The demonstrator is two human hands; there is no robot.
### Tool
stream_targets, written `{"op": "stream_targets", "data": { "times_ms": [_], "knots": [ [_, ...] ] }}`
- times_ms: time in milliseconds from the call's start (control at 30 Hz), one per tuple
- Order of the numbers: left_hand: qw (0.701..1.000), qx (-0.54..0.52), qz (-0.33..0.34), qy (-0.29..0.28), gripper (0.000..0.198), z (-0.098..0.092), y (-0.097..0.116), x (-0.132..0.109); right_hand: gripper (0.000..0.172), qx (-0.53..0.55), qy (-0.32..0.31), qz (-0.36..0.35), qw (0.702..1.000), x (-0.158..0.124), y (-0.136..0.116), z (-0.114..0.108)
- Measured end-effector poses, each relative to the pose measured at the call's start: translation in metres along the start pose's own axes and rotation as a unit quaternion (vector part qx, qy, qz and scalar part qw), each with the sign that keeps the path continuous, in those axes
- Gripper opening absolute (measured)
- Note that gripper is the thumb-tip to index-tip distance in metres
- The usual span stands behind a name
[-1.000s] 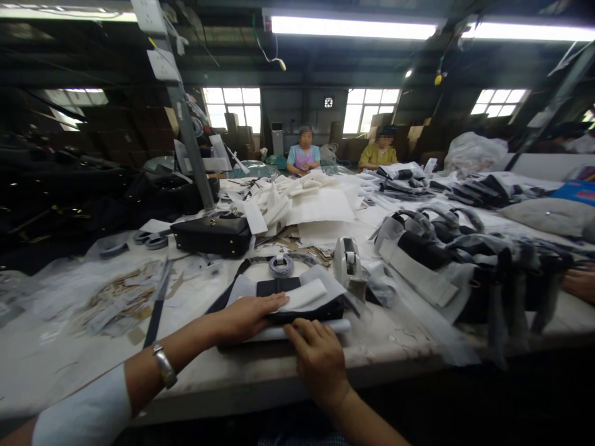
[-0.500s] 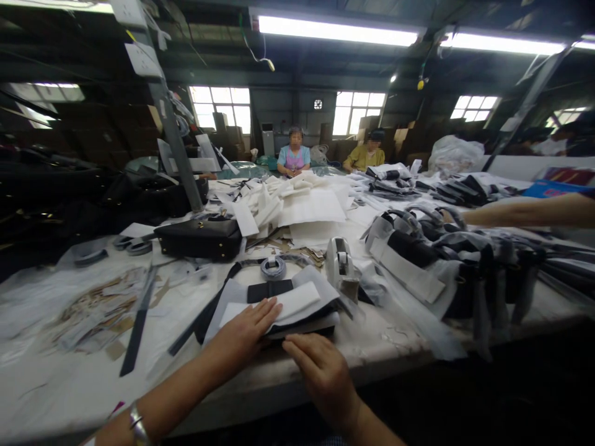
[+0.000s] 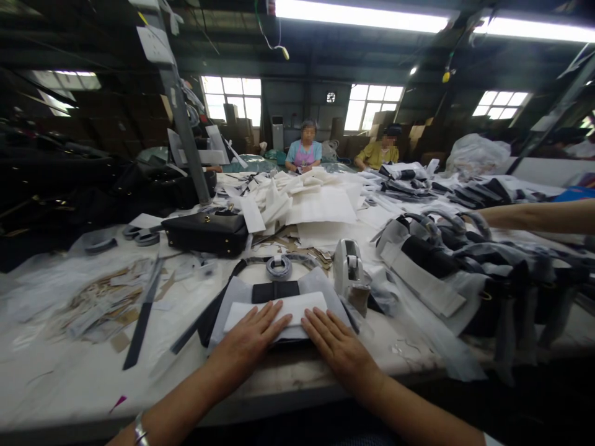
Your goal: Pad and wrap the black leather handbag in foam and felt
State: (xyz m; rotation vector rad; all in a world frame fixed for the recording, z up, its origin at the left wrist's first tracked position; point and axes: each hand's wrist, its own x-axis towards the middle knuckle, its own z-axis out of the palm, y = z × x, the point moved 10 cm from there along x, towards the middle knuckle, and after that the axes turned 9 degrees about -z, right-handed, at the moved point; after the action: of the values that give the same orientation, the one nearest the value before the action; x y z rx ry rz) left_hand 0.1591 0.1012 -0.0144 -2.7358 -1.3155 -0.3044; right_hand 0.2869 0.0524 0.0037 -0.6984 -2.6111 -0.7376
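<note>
Beneath both hands, near the edge of the surface (image 3: 69, 384): white sheet (image 3: 309, 301), lying flat across the front of a black item (image 3: 275, 291) in translucent wrap (image 3: 320, 282).

Left hand (image 3: 253, 331): palm down, fully opened, fingers extended and slightly parted, resting on the left part of the white sheet without gripping. Right hand (image 3: 341, 344): also palm down and opened flat, fingers closer together, resting at the right part of the same sheet without gripping. Between the two sets of fingertips, narrow strip of white exposed. At the left wrist: silver bracelet (image 3: 141, 430).

Just ahead of both hands: small wrapped ring (image 3: 269, 269) with white tab, set inside the arc of a dark strap. Ahead and to the right of the right hand: tape dispenser (image 3: 341, 260), upright.

Farther right of the right hand: row of wrapped black bags (image 3: 430, 257), handles uppermost, with another person's arm (image 3: 534, 217) extended over the far side.

Ahead and left of the left hand: black bag (image 3: 204, 232) with gold-coloured studs. Nearer, to the left of the left hand: dark strip (image 3: 139, 334), heap of brown and grey scraps (image 3: 106, 297) and small magenta piece (image 3: 118, 404).

Well ahead of both hands: pile of white sheets (image 3: 320, 204); beyond it, person in blue and pink (image 3: 304, 155) and person in yellow (image 3: 379, 153).
</note>
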Motion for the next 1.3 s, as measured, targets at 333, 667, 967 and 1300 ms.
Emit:
{"op": "stream_targets", "data": {
  "times_ms": [333,667,967,1300],
  "knots": [
    [0.997,-0.053,-0.040,-0.049,0.067,-0.008,-0.006,0.006,0.042,-0.018,-0.019,-0.015,1.000,0.017,0.003,0.009],
    [0.997,-0.026,-0.056,-0.044,0.068,-0.036,-0.003,0.009,0.030,0.005,-0.069,-0.057,0.996,0.045,0.023,0.004],
    [0.981,0.015,-0.173,0.083,0.084,-0.049,0.011,0.013,0.021,0.021,-0.113,-0.091,0.989,0.077,0.043,-0.011],
    [0.984,0.031,-0.124,0.124,0.067,-0.025,0.008,0.008,0.035,0.022,-0.024,-0.029,0.999,0.052,0.036,-0.031]
  ]
}}
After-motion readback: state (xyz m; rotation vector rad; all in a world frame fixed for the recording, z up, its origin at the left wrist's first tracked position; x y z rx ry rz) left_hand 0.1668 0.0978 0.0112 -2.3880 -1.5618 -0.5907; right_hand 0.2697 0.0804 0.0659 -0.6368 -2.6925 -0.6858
